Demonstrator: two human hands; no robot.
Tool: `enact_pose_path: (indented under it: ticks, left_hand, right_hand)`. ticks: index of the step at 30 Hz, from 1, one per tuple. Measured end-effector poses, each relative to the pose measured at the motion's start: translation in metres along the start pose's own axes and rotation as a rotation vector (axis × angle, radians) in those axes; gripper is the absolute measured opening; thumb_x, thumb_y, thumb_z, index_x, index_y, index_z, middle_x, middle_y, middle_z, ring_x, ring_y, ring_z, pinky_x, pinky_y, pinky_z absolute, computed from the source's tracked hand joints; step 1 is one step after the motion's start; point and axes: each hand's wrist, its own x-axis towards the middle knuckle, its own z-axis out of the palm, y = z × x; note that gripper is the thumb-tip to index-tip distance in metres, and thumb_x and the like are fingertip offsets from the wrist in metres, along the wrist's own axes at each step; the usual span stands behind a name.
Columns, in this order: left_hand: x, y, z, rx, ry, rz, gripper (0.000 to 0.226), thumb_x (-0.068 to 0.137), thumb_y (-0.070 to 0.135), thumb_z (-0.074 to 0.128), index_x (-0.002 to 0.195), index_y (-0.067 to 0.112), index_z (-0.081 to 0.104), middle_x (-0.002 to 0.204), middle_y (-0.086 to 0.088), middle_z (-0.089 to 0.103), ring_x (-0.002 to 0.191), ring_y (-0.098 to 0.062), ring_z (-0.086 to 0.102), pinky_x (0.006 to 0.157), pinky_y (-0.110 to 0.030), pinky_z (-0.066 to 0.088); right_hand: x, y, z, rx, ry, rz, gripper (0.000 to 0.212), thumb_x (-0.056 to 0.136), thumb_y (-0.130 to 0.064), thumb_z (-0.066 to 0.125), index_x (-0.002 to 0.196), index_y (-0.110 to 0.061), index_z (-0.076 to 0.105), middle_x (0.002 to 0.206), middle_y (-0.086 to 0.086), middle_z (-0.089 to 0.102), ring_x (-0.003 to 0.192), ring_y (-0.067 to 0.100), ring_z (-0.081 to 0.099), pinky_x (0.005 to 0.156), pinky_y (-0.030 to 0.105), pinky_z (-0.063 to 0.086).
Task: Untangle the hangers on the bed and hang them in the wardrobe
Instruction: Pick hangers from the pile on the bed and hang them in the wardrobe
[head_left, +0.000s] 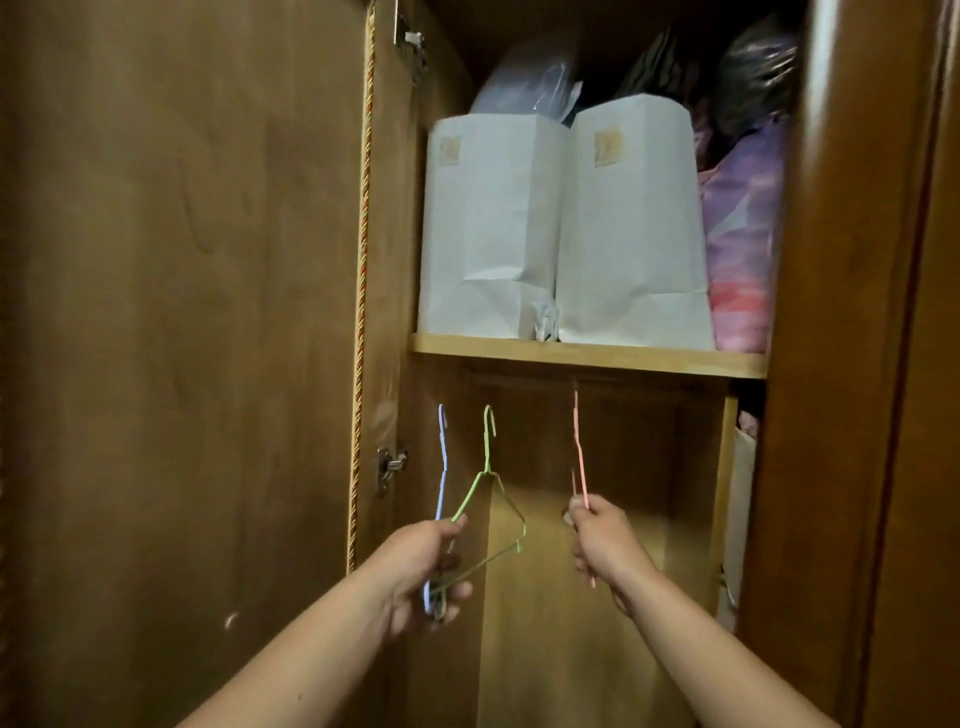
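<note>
Up at the open wardrobe, both hands are raised into the lower compartment, just under the wooden shelf. Left hand has its grip curled tight around the bottom ends of two wire hangers at once: a blue hanger seen edge-on, and a green hanger that's turned so you can see its triangle, both with hooks pointing up. Right hand is closed in a fist round a pink hanger, also edge-on, its top reaching up close to the underside of the shelf; can't tell if the hook is actually on a rail, since that bit is too dark. On the shelf above, two white paper bags stand side by side, touching, with a purple-pink bundle squeezed in to the right and some dark plastic-wrapped stuff piled behind. Wardrobe door is swung open on the left, with a gold cord running down its edge and a metal hinge near the blue one.
</note>
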Motion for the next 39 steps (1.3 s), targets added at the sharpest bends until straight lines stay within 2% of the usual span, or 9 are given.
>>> enact_pose_path:
  ticks: [2,10,16,20,24,30,34,36,39]
  left_hand:
    - [0.012,0.004,-0.004,0.002,0.013,0.012,0.041,0.089,0.047,0.065,0.114,0.014,0.062,0.101,-0.01,0.065,0.072,-0.021,0.064,0.057,-0.03,0.048]
    - [0.042,0.01,-0.024,-0.008,-0.021,-0.009,0.029,0.095,0.043,0.057,0.115,0.025,0.068,0.087,-0.004,0.067,0.069,-0.019,0.06,0.058,-0.03,0.047]
    - [0.053,0.008,-0.029,-0.023,-0.035,0.004,0.027,0.098,0.04,0.051,0.12,0.033,0.063,0.09,-0.006,0.07,0.068,-0.02,0.061,0.06,-0.031,0.047]
    - [0.052,-0.003,-0.028,-0.022,-0.037,0.014,0.025,0.099,0.039,0.05,0.118,0.031,0.064,0.091,-0.008,0.069,0.07,-0.021,0.06,0.061,-0.032,0.048]
    - [0.055,-0.024,-0.03,-0.016,-0.047,-0.002,0.023,0.099,0.037,0.05,0.115,0.029,0.064,0.088,-0.007,0.065,0.072,-0.022,0.059,0.062,-0.033,0.049]
    - [0.058,-0.039,-0.012,-0.018,-0.059,-0.025,0.018,0.102,0.033,0.046,0.111,0.026,0.06,0.085,-0.007,0.055,0.069,-0.021,0.053,0.067,-0.036,0.048]
    - [0.082,-0.049,-0.014,0.075,-0.014,0.094,0.017,0.103,0.029,0.045,0.103,0.017,0.057,0.078,-0.007,0.051,0.063,-0.02,0.05,0.056,-0.03,0.044]
    - [0.092,-0.077,-0.015,0.163,0.032,0.129,0.015,0.104,0.027,0.048,0.102,0.016,0.059,0.073,-0.003,0.05,0.058,-0.015,0.047,0.053,-0.023,0.037]
    - [0.097,-0.128,-0.006,0.24,0.019,0.06,0.018,0.102,0.025,0.053,0.088,0.017,0.062,0.063,0.001,0.052,0.045,-0.009,0.043,0.044,-0.02,0.03]
  right_hand:
    - [0.031,-0.016,0.009,-0.01,0.043,0.003,0.023,0.103,-0.034,0.041,0.118,-0.024,0.056,0.093,0.002,0.061,0.073,0.021,0.058,0.054,0.033,0.046]
    - [0.114,-0.033,0.032,-0.137,0.16,0.082,0.035,0.104,-0.029,0.038,0.122,-0.007,0.058,0.114,0.014,0.062,0.098,0.03,0.062,0.088,0.043,0.055]
    - [0.119,-0.051,0.062,-0.123,0.018,0.121,0.047,0.104,-0.041,0.033,0.136,-0.009,0.046,0.093,0.005,0.052,0.092,0.028,0.068,0.083,0.041,0.06]
    - [0.127,-0.055,0.071,-0.145,-0.062,0.101,0.063,0.101,-0.057,0.024,0.135,-0.009,0.048,0.105,0.01,0.061,0.099,0.026,0.065,0.092,0.043,0.056]
    - [0.099,-0.026,0.079,-0.142,0.046,0.058,0.06,0.1,-0.049,0.037,0.153,-0.021,0.027,0.156,0.01,0.029,0.14,0.034,0.036,0.114,0.052,0.032]
    - [0.046,0.022,0.095,0.043,-0.116,0.158,0.049,0.1,-0.041,0.045,0.145,-0.025,0.035,0.134,0.004,0.051,0.105,0.023,0.056,0.088,0.041,0.054]
    - [0.062,0.082,0.071,-0.26,-0.071,0.321,0.079,0.096,-0.046,0.052,0.157,-0.02,0.009,0.16,0.01,0.025,0.142,0.036,0.033,0.115,0.043,0.032]
    - [0.044,0.139,0.064,-0.27,-0.16,0.429,0.069,0.097,-0.043,0.052,0.154,-0.017,0.022,0.15,0.012,0.039,0.131,0.032,0.045,0.105,0.036,0.04]
    - [0.002,0.207,0.069,-0.146,-0.413,0.557,0.014,0.101,-0.034,0.051,0.096,-0.021,0.055,0.087,0.001,0.056,0.067,0.012,0.057,0.069,0.036,0.051]
